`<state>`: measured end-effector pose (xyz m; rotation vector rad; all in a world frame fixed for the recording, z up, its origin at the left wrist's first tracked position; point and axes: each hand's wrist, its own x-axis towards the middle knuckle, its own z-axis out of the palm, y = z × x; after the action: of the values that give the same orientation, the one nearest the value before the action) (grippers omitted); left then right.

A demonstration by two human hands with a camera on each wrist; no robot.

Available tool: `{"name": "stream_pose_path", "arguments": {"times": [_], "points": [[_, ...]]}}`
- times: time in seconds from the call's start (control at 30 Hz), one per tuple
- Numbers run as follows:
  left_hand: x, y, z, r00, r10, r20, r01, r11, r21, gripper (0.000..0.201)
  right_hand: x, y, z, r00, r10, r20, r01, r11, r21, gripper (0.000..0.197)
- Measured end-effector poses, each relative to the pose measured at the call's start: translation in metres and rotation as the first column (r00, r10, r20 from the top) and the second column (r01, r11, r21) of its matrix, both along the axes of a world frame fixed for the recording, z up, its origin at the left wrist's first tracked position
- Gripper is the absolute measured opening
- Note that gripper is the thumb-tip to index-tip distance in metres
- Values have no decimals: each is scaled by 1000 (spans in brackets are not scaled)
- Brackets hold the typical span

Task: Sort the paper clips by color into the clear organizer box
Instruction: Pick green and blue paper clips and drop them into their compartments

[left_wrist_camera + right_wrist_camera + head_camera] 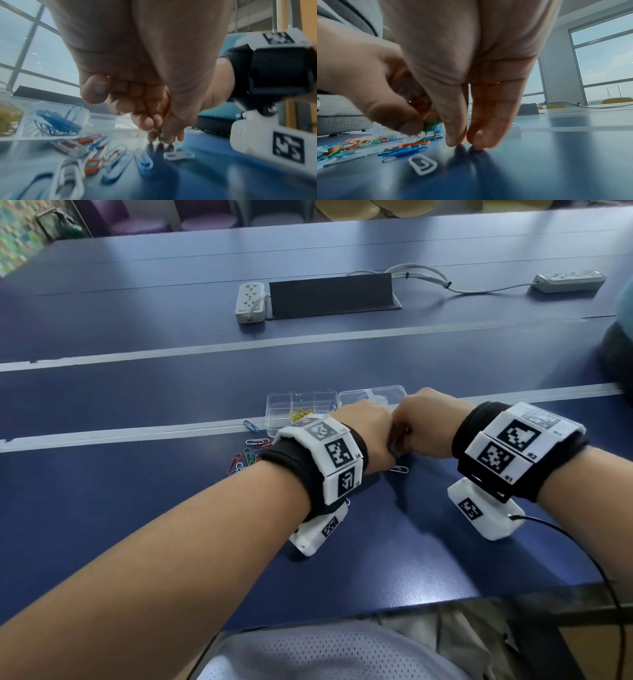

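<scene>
- While my left hand (145, 83) pinches green paper clips (157, 136) at its fingertips, my right hand (471, 81) meets it knuckle to knuckle, its long fingers pointing straight down with their tips on the table (171, 508); whether the right thumb also nips the green clips, I cannot tell.
- Loose clips (109, 155) in red, blue and white lie scattered just below and to the outside of my left hand; one white clip (423, 165) lies close beside my right fingertips.
- Beyond my left knuckles sits the clear organizer box (301, 405), lid open, with yellow clips and blue clips (58, 123) in separate compartments.
- These clips are, I judge, very light, thin, stiff and slick with coating, so they lie flat and resist lifting.
- Best to catch one by its rounded end with a nail edge, then pinch across the loops; hooked clips may tangle and drag neighbours along.
</scene>
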<state>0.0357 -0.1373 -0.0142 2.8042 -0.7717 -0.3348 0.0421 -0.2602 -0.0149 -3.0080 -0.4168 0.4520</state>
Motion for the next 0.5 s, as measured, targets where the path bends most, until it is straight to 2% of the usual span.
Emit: {"name": "stream_pose_path", "arguments": {"times": [0.07,0.17,0.27,0.37,0.5], "points": [[3,6,6,998,31,-48,-34,996,-77,16,-1,0,0,1000,-2,3,2,1000,13,19],[10,28,15,982,156,-106,-175,961,-215,8,-2,4,2,999,-2,37,-1,998,61,21],[13,57,19,944,177,-277,-274,890,-364,12,-6,16,4,998,29,47,-35,990,134,24],[10,87,16,881,120,-459,-348,820,-454,17,-10,36,5,996,93,7,-93,981,172,24],[8,120,9,832,103,-545,-421,758,-498,25,-15,61,7,984,173,40,-177,971,161,26]]}}
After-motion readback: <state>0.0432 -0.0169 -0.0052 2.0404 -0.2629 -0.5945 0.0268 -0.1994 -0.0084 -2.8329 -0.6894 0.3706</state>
